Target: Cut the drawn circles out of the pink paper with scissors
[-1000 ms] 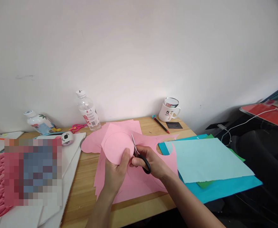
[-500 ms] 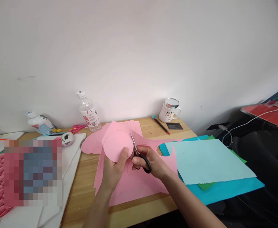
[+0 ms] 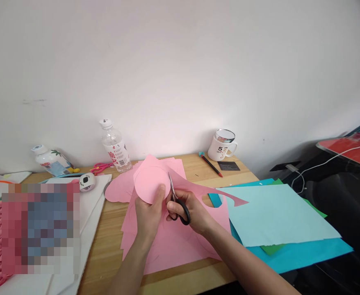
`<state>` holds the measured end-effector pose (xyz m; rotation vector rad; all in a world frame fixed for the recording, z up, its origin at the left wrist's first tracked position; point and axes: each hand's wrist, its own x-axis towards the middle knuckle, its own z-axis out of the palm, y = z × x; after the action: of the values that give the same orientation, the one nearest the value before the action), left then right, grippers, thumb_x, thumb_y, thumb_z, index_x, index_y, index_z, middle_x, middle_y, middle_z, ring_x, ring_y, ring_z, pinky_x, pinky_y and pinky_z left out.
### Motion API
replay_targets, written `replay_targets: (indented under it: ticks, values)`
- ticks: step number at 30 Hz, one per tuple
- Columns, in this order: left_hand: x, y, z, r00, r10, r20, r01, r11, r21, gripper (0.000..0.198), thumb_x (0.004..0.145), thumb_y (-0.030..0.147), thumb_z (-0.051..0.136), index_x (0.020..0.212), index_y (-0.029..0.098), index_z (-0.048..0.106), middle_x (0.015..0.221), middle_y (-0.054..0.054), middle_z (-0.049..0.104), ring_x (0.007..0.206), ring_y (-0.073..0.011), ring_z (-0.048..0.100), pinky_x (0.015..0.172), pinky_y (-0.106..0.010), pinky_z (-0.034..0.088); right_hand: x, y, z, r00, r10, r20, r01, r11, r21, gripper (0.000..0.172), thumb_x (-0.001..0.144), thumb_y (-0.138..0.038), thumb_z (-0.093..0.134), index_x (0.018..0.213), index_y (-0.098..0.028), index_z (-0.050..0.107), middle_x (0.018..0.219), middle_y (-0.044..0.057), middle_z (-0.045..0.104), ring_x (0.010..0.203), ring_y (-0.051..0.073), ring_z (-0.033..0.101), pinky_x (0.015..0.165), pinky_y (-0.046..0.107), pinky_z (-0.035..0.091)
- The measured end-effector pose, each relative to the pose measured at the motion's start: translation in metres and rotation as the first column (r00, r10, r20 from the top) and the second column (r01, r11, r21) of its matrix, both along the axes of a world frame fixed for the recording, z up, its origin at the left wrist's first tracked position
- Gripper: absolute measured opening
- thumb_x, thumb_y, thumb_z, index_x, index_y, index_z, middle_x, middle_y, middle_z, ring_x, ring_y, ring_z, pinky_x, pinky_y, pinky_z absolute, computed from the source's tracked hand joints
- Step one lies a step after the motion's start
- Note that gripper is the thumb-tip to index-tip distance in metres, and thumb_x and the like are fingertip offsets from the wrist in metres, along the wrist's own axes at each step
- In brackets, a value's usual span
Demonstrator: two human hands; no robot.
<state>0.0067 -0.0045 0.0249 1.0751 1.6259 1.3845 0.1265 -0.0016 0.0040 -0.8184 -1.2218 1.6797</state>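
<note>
Between thumb and fingers, my left hand [image 3: 149, 209] pinches a pink paper piece [image 3: 152, 184] with a rounded, partly cut outline. My right hand [image 3: 192, 211] is closed through the loops of black-handled scissors [image 3: 183, 209]. Their blades point up and lie along the right edge of the round part. From that edge a strip of pink offcut [image 3: 210, 191] trails away to the right, its tip over the pale blue sheet. Beneath both hands lie pink paper sheets [image 3: 174, 254] with curved pencil outlines; one has a round hole cut at its right.
A clear bottle [image 3: 117, 149] and pink-handled scissors [image 3: 101, 167] stand left near the wall. At the back right are a white mug [image 3: 221, 146], a pencil [image 3: 210, 165] and a black card [image 3: 228, 166]. Pale blue paper [image 3: 278, 213] covers darker blue and green sheets. White boards [image 3: 90, 205] lie left.
The pink offcut strip has swung down and further right, over the pale blue sheet. The scissors have moved slightly left along the round edge. The view has shifted a little.
</note>
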Motion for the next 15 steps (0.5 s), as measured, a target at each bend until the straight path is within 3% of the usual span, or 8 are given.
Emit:
replay_targets:
  ticks: [6, 15]
  values:
    - [0.000, 0.008, -0.002, 0.998, -0.066, 0.008, 0.066, 0.997, 0.037, 0.026, 0.066, 0.038, 0.064, 0.068, 0.012, 0.067, 0.063, -0.004, 0.069, 0.063, -0.0190, 0.065, 0.050, -0.023, 0.050, 0.003, 0.019, -0.002, 0.996, 0.016, 0.088, -0.024, 0.995, 0.096, 0.034, 0.062, -0.039, 0.075, 0.066, -0.016, 0.050, 0.062, -0.004, 0.045, 0.056, 0.008, 0.036, 0.053, 0.023, 0.029]
    - [-0.002, 0.016, -0.013, 0.991, -0.131, -0.014, 0.131, 0.991, -0.022, 0.028, 0.068, 0.038, 0.062, 0.061, 0.012, 0.066, 0.052, -0.004, 0.066, 0.054, -0.0182, 0.063, 0.047, -0.023, 0.049, 0.005, 0.029, -0.026, 0.997, 0.052, 0.049, -0.055, 0.996, 0.070, 0.035, 0.064, -0.042, 0.073, 0.072, -0.016, 0.052, 0.066, -0.003, 0.042, 0.059, 0.010, 0.034, 0.058, 0.025, 0.031]
